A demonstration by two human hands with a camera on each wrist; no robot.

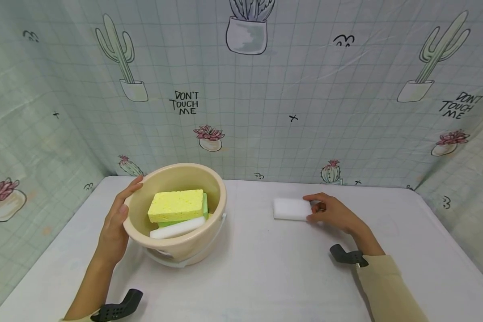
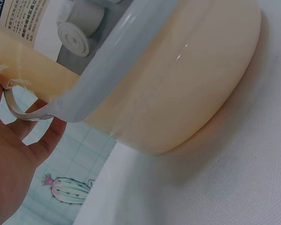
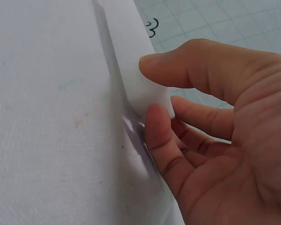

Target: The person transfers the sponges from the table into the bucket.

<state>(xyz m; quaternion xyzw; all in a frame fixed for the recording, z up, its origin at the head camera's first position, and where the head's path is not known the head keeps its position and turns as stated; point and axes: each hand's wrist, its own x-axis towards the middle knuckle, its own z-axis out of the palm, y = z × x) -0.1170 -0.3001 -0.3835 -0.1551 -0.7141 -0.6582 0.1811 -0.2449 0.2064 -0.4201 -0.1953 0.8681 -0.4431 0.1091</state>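
A cream bucket (image 1: 215, 181) with a pale grey handle (image 2: 126, 51) stands at the left of the table. My left hand (image 1: 114, 228) holds its left side near the rim, the fingers by the handle's end in the left wrist view. Inside lie a yellow sponge (image 1: 176, 205), something green partly hidden beneath it, and a white block (image 1: 177, 228). Right of the bucket, a white sponge block (image 1: 291, 209) lies on the table. My right hand (image 1: 334, 214) pinches its right end; the right wrist view shows the thumb and fingers on the white sponge block (image 3: 131, 61).
The white table (image 1: 257, 277) meets a grid-patterned cloth (image 1: 281, 89) printed with cacti at the back and sides. A black wrist strap mount (image 1: 118, 307) sits on the left forearm, another wrist mount (image 1: 348, 256) on the right.
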